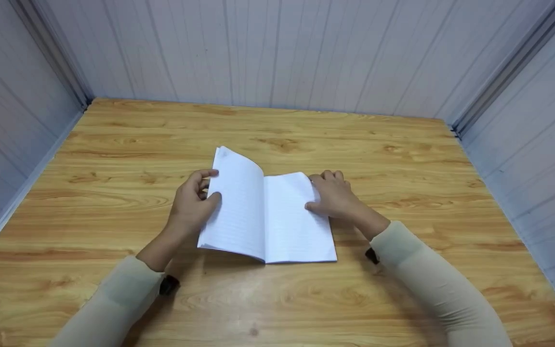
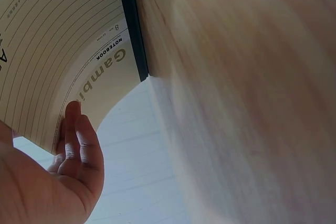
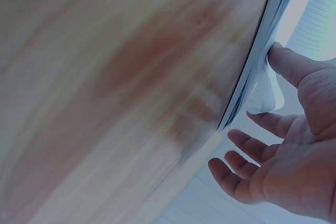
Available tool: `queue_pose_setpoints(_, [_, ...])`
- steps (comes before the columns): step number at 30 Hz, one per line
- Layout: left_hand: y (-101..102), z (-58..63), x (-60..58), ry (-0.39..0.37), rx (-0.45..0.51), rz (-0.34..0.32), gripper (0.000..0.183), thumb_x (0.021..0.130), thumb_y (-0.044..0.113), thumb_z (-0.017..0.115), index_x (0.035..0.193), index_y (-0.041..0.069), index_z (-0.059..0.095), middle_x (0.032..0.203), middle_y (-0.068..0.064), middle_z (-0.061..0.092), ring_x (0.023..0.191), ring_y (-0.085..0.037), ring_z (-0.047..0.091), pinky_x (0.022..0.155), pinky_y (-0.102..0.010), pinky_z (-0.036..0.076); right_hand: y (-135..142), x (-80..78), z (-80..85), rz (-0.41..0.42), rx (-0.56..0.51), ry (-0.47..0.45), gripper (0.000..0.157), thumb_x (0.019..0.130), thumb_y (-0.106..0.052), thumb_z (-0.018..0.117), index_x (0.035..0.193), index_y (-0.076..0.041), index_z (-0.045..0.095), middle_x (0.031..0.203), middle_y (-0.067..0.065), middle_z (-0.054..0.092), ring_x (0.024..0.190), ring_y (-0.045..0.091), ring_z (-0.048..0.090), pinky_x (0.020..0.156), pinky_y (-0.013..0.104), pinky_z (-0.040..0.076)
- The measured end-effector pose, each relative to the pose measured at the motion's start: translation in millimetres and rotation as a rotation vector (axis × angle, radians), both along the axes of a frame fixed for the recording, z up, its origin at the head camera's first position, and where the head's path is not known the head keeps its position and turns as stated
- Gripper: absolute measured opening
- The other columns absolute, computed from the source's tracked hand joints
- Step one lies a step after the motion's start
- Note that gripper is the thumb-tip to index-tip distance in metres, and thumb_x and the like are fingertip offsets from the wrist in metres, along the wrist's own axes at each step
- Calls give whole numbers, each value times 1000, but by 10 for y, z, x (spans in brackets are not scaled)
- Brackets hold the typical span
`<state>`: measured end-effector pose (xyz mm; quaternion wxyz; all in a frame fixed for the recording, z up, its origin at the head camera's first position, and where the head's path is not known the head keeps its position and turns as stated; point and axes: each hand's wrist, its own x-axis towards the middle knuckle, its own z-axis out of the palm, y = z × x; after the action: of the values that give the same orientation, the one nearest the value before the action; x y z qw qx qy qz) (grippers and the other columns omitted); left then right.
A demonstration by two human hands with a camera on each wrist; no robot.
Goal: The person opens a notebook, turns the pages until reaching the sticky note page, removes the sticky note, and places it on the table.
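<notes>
An open notebook (image 1: pixel 289 226) with white ruled pages lies in front of me, its left half tilted up from the table. My left hand (image 1: pixel 191 205) holds that raised half at the outer edge, thumb on the page and fingers behind. The left wrist view shows the tan cover (image 2: pixel 63 45), lettered "Gambi..." and "NOTEBOOK", with a dark spine strip (image 2: pixel 132 22). At the right half's upper outer edge, my right hand (image 1: pixel 336 195) pinches a curled page (image 3: pixel 266 90) between thumb and index finger. Its other fingers are spread beyond the notebook's edge.
The notebook rests on a wood-grain table (image 1: pixel 277 308). Pale panelled walls (image 1: pixel 277 53) stand at the back and on both sides. A small dark object (image 1: pixel 169 285) sits at the left cuff, and a similar dark object (image 1: pixel 372 255) at the right cuff.
</notes>
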<state>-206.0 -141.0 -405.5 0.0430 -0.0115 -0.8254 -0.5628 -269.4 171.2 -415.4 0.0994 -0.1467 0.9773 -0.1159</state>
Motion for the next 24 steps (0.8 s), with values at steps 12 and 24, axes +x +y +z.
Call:
queue_pose_setpoints(12, [1, -6, -5, 1, 4, 9, 46, 84, 4, 55, 129, 8, 53, 107, -11, 67, 87, -18, 54, 72, -22, 43, 19, -19, 44, -181, -116, -76, 70, 88, -34, 65, 146, -9, 35, 140, 19, 50, 128, 39, 44, 102, 55, 24])
queue_pose_setpoints(24, [7, -4, -7, 13, -12, 13, 46, 83, 3, 55, 129, 7, 53, 107, -12, 68, 86, -18, 54, 72, -22, 42, 68, -16, 45, -196, -308, 9, 45, 88, -12, 59, 130, 1, 51, 97, 12, 63, 82, 22, 58, 70, 32, 49])
